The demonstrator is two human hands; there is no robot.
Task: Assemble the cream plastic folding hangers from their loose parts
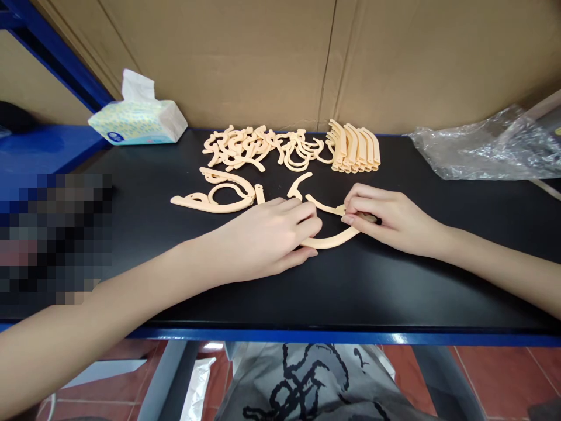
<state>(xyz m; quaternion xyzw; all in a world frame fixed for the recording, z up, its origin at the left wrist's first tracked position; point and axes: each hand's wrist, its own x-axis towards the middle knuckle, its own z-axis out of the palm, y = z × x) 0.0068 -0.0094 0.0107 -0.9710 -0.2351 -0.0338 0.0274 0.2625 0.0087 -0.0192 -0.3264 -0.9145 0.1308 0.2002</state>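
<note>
A cream plastic hanger arm (332, 241), curved and lying low over the black tabletop, spans the space between my hands. My left hand (280, 234) has its fingers and thumb closed on the left end. At the other end, my right hand (385, 219) pinches with fingertips and thumb. A thinner curved hanger piece (323, 206) runs into the right fingertips; the joint there is hidden. Just beyond my left fingers lies another small curved piece (298, 185). A short straight end of a part (259, 194) shows behind the left hand. Folded hanger assemblies (214, 202) lie to its left.
Toward the back are a heap of small curved parts (239, 146), a group of hook-like pieces (300, 151) and a neat stack of hanger arms (357, 146). A tissue pack (140, 121) stands at back left, clear plastic bags (477, 146) at back right. Cardboard (263, 64) walls the rear.
</note>
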